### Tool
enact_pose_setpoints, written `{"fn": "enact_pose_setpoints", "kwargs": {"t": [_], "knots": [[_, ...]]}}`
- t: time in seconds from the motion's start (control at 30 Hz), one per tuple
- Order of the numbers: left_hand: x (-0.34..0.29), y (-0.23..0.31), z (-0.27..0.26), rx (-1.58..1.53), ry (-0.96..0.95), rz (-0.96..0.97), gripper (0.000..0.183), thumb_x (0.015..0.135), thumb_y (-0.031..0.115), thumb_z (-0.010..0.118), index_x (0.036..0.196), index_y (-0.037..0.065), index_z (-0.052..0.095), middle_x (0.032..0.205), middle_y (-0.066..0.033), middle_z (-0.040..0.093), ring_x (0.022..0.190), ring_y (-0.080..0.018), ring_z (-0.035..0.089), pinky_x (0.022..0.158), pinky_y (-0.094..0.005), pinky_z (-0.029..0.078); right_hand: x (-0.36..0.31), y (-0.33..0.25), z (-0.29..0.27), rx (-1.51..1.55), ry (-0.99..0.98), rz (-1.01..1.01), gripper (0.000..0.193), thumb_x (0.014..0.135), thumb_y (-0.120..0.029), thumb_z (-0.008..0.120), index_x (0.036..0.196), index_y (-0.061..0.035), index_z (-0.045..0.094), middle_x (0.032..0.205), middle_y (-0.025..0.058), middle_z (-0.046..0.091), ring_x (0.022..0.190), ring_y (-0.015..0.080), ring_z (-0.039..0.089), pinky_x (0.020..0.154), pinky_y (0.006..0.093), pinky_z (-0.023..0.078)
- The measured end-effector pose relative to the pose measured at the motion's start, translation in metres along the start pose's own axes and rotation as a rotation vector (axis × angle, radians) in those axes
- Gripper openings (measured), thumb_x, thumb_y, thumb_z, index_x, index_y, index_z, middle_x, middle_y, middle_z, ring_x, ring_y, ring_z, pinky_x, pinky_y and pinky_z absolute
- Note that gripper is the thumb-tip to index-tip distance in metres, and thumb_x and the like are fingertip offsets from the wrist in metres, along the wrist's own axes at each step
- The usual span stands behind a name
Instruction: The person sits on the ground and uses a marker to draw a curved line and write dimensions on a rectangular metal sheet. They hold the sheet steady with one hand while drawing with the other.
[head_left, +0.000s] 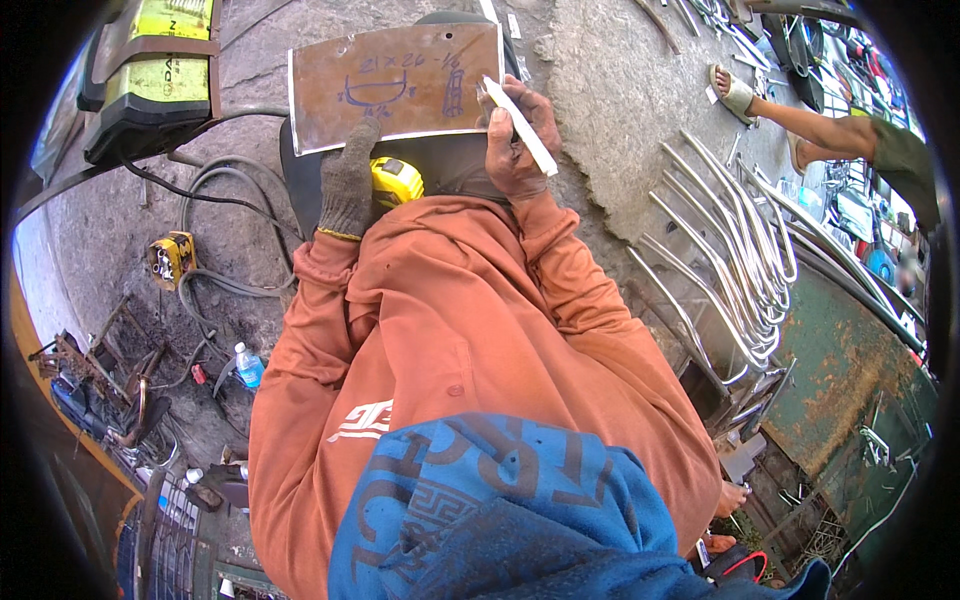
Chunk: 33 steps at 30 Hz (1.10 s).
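On my lap lies a flat brown rectangular plate (330, 65) with pale edges, marked with a hand-drawn curved shape and blue lines. My left hand (350, 185), in a dark knitted glove, is closed on its near edge, with the thumb on top. My bare right hand (520, 155) grips a white marker pen (530, 130), its tip by the plate's right end over the drawn lines. Between my forearms a yellow tape measure (397, 181) rests on my lap, next to the gloved hand. The fingers under the plate are hidden.
A yellow-green and black machine (165, 75) stands at the far left, with grey cables (215, 175) on the concrete. A small yellow box (172, 258) and a plastic bottle (248, 366) are on the left. Bent metal tubes (735, 280) lie right, near another person's leg (825, 130).
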<state>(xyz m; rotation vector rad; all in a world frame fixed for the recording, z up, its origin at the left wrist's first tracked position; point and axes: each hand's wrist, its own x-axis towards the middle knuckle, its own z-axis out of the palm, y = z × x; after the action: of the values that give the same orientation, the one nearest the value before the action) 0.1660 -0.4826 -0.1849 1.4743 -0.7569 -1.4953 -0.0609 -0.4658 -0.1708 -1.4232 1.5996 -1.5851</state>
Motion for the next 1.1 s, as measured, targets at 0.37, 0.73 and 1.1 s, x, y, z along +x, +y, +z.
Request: {"fn": "enact_pose_setpoints", "kwargs": {"t": [0.37, 0.73, 1.1], "knots": [[-0.003, 0.006, 0.001, 0.065, 0.002, 0.031, 0.032, 0.095, 0.029, 0.073, 0.107, -0.001, 0.075, 0.101, -0.0071, 0.072, 0.091, -0.0160, 0.064, 0.082, -0.0338, 0.051, 0.002, 0.006, -0.004, -0.170, -0.059, -0.151, 0.032, 0.102, -0.017, 0.055, 0.125, 0.0064, 0.054, 0.110, 0.0188, 0.072, 0.077, 0.0164, 0.072, 0.071, 0.0294, 0.060], [0.002, -0.012, -0.010, 0.344, -0.105, 0.339, 0.028, 0.099, 0.019, 0.065, 0.124, 0.007, 0.070, 0.109, -0.0146, 0.073, 0.095, -0.0256, 0.069, 0.086, -0.0375, 0.054, 0.002, 0.000, -0.001, -0.050, -0.003, -0.102, 0.030, 0.094, -0.015, 0.062, 0.116, 0.0051, 0.060, 0.117, 0.0252, 0.070, 0.104, 0.0317, 0.073, 0.088, 0.0373, 0.060], [0.009, -0.021, -0.021, 0.928, -0.088, 0.863, 0.036, 0.095, 0.007, 0.062, 0.130, 0.011, 0.067, 0.109, -0.0180, 0.073, 0.096, -0.0346, 0.072, 0.083, -0.0427, 0.057, 0.001, 0.001, 0.000, -0.003, 0.014, -0.002, 0.026, 0.091, -0.011, 0.062, 0.114, 0.0021, 0.063, 0.114, 0.0255, 0.071, 0.106, 0.0342, 0.073, 0.090, 0.0388, 0.059]]}}
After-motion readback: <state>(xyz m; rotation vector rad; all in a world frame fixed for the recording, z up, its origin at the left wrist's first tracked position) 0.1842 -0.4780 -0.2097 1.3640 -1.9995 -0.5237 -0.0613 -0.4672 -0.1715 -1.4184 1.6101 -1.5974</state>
